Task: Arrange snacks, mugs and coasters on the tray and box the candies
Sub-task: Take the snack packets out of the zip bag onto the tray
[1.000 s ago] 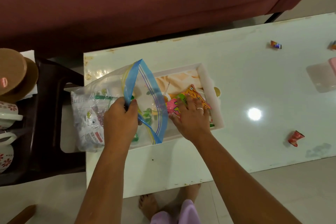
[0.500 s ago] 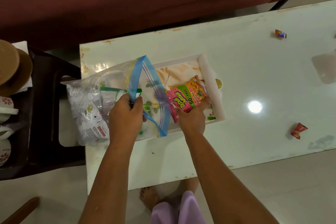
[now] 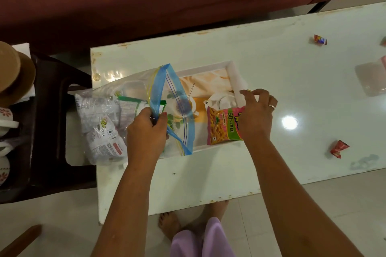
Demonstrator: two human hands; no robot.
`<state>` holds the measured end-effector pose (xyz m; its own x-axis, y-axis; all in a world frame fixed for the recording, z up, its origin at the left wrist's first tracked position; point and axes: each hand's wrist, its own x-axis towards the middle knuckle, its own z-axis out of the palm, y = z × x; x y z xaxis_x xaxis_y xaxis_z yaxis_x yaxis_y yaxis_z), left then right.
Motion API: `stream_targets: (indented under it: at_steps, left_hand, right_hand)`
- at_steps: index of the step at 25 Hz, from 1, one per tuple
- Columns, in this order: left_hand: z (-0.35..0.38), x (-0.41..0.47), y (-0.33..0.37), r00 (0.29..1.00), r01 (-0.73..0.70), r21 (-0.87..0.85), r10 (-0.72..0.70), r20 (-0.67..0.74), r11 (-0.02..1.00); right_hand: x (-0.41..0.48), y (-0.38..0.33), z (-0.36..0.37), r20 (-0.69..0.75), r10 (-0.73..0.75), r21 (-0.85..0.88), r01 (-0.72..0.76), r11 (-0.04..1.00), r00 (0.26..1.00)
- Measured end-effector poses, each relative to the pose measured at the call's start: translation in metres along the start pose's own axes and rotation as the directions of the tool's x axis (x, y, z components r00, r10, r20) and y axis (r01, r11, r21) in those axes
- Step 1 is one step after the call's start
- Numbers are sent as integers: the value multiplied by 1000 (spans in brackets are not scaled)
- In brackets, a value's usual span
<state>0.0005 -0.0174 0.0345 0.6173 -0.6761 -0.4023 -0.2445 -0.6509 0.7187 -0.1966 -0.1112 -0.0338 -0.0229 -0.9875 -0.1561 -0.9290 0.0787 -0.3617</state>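
Head view: pack (image 3: 223,129) now lies flat inside tray (image 3: 202,68), at its right end; your right hand (image 3: 258,115) hovers over it, hold unclear; left hand (image 3: 146,133) pinches bag (image 3: 100,119).

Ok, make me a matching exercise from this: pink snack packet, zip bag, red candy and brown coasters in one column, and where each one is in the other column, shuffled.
Things:
1. pink snack packet
2. zip bag
3. red candy
4. brown coasters

Places:
A. off the table, at the left edge of the view
B. lying in the tray
C. loose on the table, right of the tray
D. its blue zip edge pinched by the left hand

Pairs: 1-B, 2-D, 3-C, 4-A
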Motion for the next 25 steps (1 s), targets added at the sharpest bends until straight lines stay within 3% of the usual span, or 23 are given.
stream_targets:
  at_steps: [3, 5, 7, 12, 19, 21, 23, 25]
  left_hand:
    - [4, 0, -2, 1000, 7, 5, -7, 16, 1000]
    - [5, 0, -2, 1000, 10, 10, -10, 23, 1000]
    - [6, 0, -1, 1000, 6, 19, -7, 30, 1000]
    - [4, -1, -3, 999, -7, 26, 7, 33, 1000]
    - [0, -5, -3, 1000, -4, 12, 4, 26, 1000]
    - [-4, -7, -6, 1000, -9, 8, 9, 24, 1000]
    - [-8, -8, -9, 999, -13, -8, 14, 40, 1000]
    - [-12, -9, -11, 997, -9, -49, 13, 71, 999]
  right_hand:
    - [-26, -16, 15, -67, -130, -94, 123, 988, 989]
    - [-51, -24, 35, 57, -250, -157, 256, 954, 967]
    - [-66, -17, 52, 209, -265, -242, 313, 919, 941]
    - [-57, 7, 55, 201, -398, -323, 444, 836, 895]
    - [-52, 7, 46, 299, -391, -324, 478, 817, 871]
    - [-53, -7, 38, 221, -362, -246, 411, 878, 905]
    - [-52, -31, 22, 16, -348, 20, 347, 938, 938]
    - [-51, -60, 7, -178, -359, 336, 399, 853, 916]
